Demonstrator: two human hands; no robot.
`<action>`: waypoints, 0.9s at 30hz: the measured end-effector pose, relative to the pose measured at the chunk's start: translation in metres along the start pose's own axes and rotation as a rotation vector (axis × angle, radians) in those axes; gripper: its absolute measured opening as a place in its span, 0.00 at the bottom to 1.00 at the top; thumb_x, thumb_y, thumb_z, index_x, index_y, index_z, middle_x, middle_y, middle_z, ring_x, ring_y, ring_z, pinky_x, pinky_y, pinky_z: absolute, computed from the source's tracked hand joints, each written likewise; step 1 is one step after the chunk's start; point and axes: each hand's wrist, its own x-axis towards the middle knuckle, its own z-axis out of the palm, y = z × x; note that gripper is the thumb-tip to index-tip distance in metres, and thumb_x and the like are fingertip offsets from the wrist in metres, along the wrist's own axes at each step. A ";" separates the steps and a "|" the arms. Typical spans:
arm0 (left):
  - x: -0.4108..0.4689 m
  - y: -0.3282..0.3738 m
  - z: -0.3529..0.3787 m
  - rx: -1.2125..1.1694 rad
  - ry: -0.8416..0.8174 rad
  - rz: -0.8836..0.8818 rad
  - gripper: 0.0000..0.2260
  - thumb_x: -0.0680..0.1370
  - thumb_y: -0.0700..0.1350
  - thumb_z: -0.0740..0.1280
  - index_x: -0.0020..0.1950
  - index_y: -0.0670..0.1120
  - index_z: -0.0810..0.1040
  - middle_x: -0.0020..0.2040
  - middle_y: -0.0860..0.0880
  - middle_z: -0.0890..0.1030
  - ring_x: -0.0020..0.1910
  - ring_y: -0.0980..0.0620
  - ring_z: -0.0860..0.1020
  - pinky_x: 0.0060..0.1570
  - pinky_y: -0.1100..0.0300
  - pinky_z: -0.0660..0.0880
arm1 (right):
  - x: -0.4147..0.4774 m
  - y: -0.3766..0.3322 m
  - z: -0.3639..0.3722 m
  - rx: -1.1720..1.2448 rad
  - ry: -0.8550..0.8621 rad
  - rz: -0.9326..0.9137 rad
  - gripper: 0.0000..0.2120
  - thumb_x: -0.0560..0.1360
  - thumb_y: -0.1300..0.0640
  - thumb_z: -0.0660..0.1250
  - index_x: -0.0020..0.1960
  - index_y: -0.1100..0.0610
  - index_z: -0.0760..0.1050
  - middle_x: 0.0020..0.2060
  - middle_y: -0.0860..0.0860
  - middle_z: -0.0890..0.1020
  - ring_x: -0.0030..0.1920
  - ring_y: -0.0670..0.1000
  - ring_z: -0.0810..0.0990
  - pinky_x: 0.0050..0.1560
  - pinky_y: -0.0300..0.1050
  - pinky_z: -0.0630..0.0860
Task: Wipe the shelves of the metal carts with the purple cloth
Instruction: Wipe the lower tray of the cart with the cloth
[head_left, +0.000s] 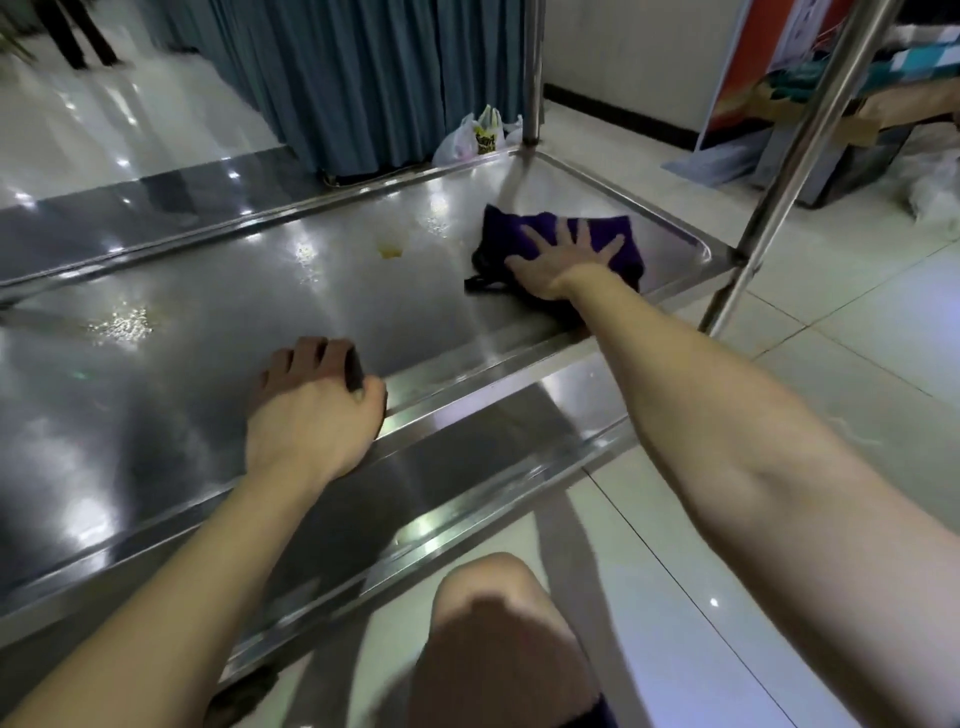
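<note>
The purple cloth (592, 235) lies on the metal cart's shelf (218, 332) near its far right corner. My right hand (563, 260) presses flat on the cloth with fingers spread. My left hand (314, 405) rests on the shelf's near rim, fingers curled over the edge into the tray. A yellow stain (389, 252) and wet patches (122, 325) mark the shelf left of the cloth.
Cart posts rise at the far corner (532, 73) and the right corner (789, 171). A lower shelf (493, 441) shows beneath the rim. My knee (493, 623) is in front. Plastic bags (480, 136), a blue curtain and clutter at right (831, 130) stand on the tiled floor.
</note>
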 end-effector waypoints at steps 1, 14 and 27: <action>0.000 0.001 -0.001 -0.003 0.000 -0.003 0.14 0.82 0.55 0.64 0.64 0.51 0.79 0.68 0.44 0.77 0.66 0.37 0.73 0.67 0.45 0.71 | -0.009 -0.026 0.007 -0.025 -0.007 -0.102 0.36 0.83 0.27 0.45 0.87 0.37 0.43 0.88 0.52 0.41 0.86 0.62 0.36 0.76 0.81 0.33; 0.000 -0.004 0.000 -0.041 -0.009 0.001 0.17 0.83 0.56 0.65 0.69 0.52 0.77 0.72 0.47 0.75 0.69 0.39 0.70 0.68 0.45 0.67 | -0.003 0.052 -0.008 -0.011 0.027 -0.320 0.30 0.84 0.32 0.54 0.85 0.33 0.55 0.87 0.39 0.52 0.87 0.50 0.47 0.82 0.69 0.40; -0.003 0.000 -0.010 -0.008 -0.046 -0.003 0.19 0.84 0.56 0.63 0.73 0.51 0.75 0.74 0.46 0.74 0.70 0.39 0.71 0.69 0.46 0.68 | -0.062 -0.082 0.039 -0.056 -0.084 -0.606 0.31 0.84 0.30 0.48 0.85 0.31 0.47 0.88 0.44 0.44 0.87 0.51 0.38 0.79 0.71 0.29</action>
